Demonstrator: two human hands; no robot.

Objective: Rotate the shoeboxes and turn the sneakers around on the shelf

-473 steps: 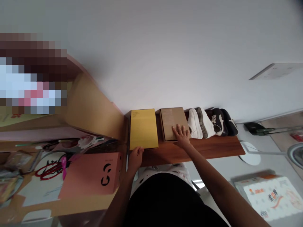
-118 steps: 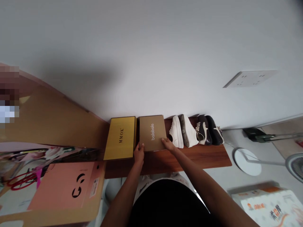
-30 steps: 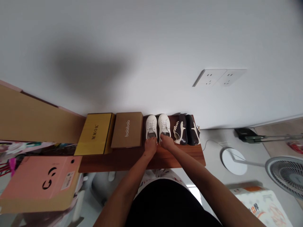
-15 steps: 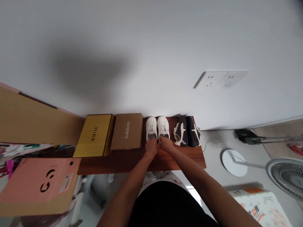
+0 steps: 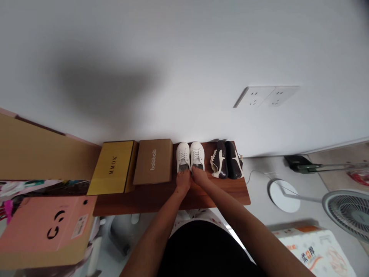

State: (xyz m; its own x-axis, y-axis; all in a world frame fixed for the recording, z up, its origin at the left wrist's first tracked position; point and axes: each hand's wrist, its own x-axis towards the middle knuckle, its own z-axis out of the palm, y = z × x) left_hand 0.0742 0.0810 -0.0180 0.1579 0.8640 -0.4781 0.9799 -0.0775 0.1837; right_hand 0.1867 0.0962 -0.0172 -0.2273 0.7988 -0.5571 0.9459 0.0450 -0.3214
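**A:** Status on the white sneakers?

**B:** Pair sits side by side at the back edge of the shelf (image 5: 215, 196), near mid-length. Left sneaker (image 5: 182, 157) and right sneaker (image 5: 197, 154) stand just apart or touching, can't tell which from this angle.

**A:** Hands?

**B:** Left hand (image 5: 183, 182) is on the near end of the left sneaker, right hand (image 5: 199, 177) on the near end of the right one. Fingers are draped over the shoes. Can't tell if either hand is actually gripping.

**A:** Risks?

**B:** Clearance is tight. Kraft box (image 5: 152, 161) is just left of the left sneaker, with the yellow box (image 5: 111, 168) beyond it. Dark sneakers (image 5: 219, 164) are just right of the right sneaker. A sideways shove could hit either neighbour and nudge the row out of line.

**A:** Worst case?

**B:** The dark pair is close to the right end of the shelf, so a hard push that way could tip one onto the floor. Dragging a white sneaker forward could also take it over the front edge.
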